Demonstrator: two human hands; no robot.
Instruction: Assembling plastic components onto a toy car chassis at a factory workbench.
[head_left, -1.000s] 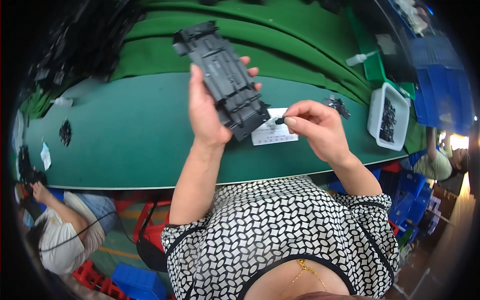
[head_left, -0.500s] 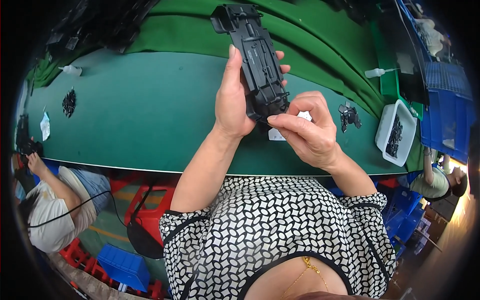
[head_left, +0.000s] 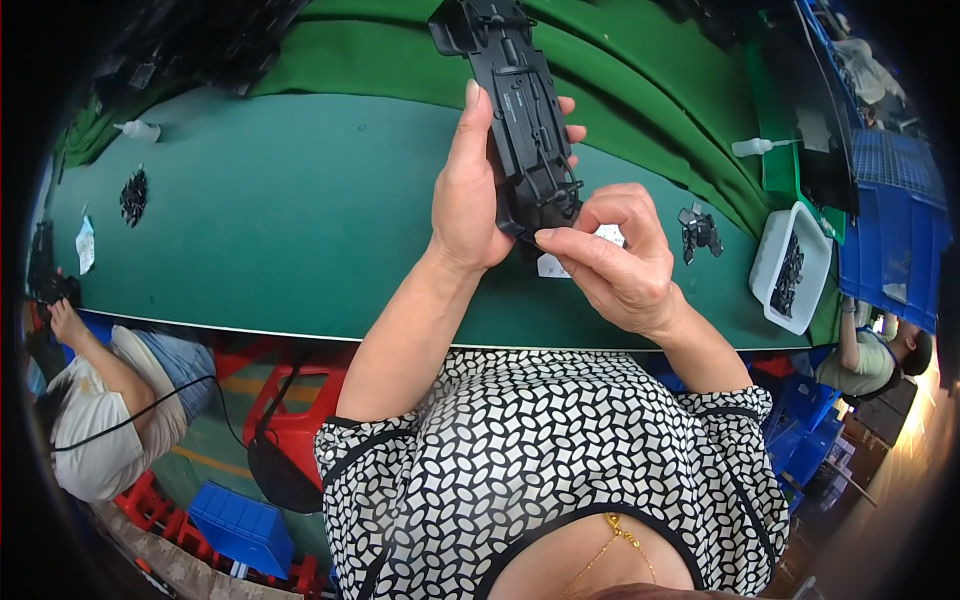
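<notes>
**Long black plastic frame held up over the green surface**

Left hand (head_left: pixel 468 205) grips a long black plastic frame (head_left: pixel 520 120) from its left side, thumb along the near edge, fingers (head_left: pixel 570 132) wrapped around and showing at the far edge. The frame is lifted clear of the green surface (head_left: pixel 280 220), tilted, its far end pointing away from the person and slightly left, its near end low, just above the hands.

Right hand (head_left: pixel 620 265) sits at the near end of the frame. Its thumb and forefinger are pinched together at the frame's lower corner; whatever lies between the tips is too small to make out. The other fingers are curled in.

Under the right hand, a white card (head_left: pixel 552 265) lies flat on the surface, mostly hidden by the hand. To the right of it, a small heap of black parts (head_left: pixel 698 230), apart from the card. Farther right, near the surface's edge, a white tray (head_left: pixel 768 262) holds more small black pieces. A white squeeze bottle (head_left: pixel 752 147) lies on its side beyond the tray.

Far left on the surface: another small pile of black parts (head_left: pixel 133 193).

Another person sits at lower left in a white shirt (head_left: pixel 95 420).
</notes>
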